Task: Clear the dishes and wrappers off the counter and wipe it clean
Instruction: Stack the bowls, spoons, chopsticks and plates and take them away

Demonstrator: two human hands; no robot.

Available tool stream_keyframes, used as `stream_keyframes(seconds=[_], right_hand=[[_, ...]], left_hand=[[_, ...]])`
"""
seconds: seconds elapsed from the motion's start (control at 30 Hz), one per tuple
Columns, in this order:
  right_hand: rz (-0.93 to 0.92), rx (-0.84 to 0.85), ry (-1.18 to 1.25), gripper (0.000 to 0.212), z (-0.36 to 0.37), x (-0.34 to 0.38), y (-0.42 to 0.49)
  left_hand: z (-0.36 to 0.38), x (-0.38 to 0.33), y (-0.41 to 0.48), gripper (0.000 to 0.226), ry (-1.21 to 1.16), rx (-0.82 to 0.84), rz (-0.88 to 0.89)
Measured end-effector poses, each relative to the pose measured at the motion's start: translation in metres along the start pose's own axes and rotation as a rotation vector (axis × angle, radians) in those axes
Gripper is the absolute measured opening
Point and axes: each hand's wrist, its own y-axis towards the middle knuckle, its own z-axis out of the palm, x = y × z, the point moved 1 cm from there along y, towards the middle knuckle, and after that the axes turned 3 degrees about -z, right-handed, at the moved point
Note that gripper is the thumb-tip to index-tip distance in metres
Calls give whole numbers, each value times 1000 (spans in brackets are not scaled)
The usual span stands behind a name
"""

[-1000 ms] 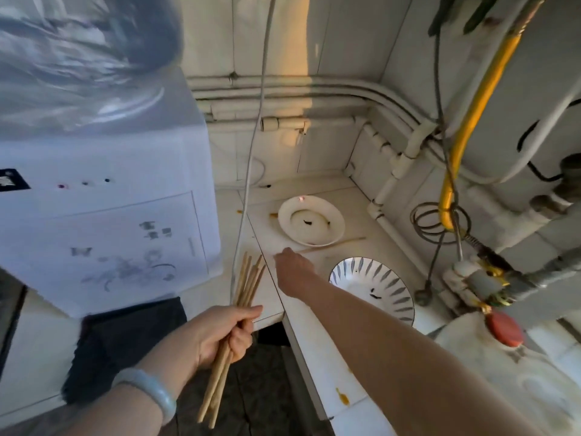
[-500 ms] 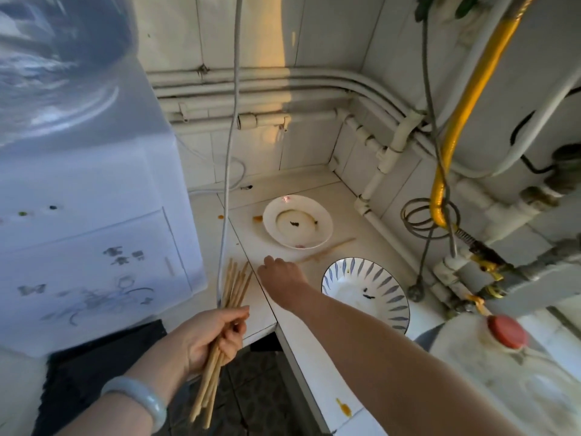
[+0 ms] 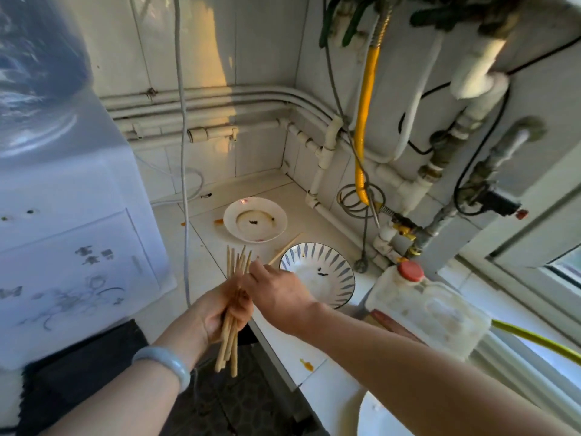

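A: Where to look for the chopsticks (image 3: 227, 347)?

B: In the left hand (image 3: 220, 313), low in the middle of the view, over the near edge of the surface (image 3: 213, 247). Held as one bundle, nearly upright, fanning out above the hand and hanging out below it.

A: And the fingers there?

B: Curled tight round the middle of the bundle. Pale bracelet (image 3: 166, 361) on that wrist.

A: Right hand (image 3: 276, 294)?

B: Just beside the left, up against the top of the bundle, seen from the back. Fingers bent and drawn together at the near end of a single chopstick (image 3: 287, 248). Cannot tell whether pinching it or only touching it.

A: Lying how, that single one?

B: Slanting away to the right, with the far end between the white plate (image 3: 254, 220) and the striped bowl (image 3: 317, 272), close to the bowl's rim. Cannot tell whether resting on the surface or lifted off it.

A: Both dishes on the surface?

B: Yes. Plate farther back toward the corner, smeared with brown sauce and dark scraps. Bowl nearer, with blue strokes round the inside and a dark scrap in it, partly behind the right wrist.

A: Anything else down there?

B: Orange spots (image 3: 306, 365) near the front edge, more just left of the plate. Grimy plastic jug (image 3: 424, 313) with a red cap (image 3: 410, 270) just right of the bowl. Rim of another white dish (image 3: 374, 416) at the bottom, under the right forearm.

A: Around all that?

B: White pipes (image 3: 204, 102) along the tiled walls, a yellow hose (image 3: 366, 99) dropping into the corner, a white cable (image 3: 185, 215) hanging at the left beside a white appliance (image 3: 78, 231).
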Motion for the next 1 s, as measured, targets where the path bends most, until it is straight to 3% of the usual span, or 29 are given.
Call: stream_keyframes(seconds=[0.07,0.13,0.33,0.43,0.57,0.67,0.73,0.83,1.0], right_hand=[[-32,-23,15,17,-14,14,-19],[-35,-41,6,16,-21,25,-41],[42,-140,93,9,-41,70,-116],[200,-205,181,11,-42,89,-155],[591,-315,545,30,-49,111,-200],[891,-432,661,42,-60,128,-222],[1005,-520,711,49,-65,136,-233],[1103,-698,724,39,-75,141,-255],[1162,-1003,765,12,-107,139,-304]], left_hand=[[14,6,-3,52,118,-31,103],[32,19,-15,64,216,3,87],[56,73,-30,39,104,42,92],[61,106,-32,31,58,-26,80],[75,147,-38,30,-13,-118,162],[95,176,-55,22,-56,-144,246],[114,199,-68,30,1,-146,303],[141,233,-88,38,-4,-129,369],[165,289,-105,30,78,-19,406]])
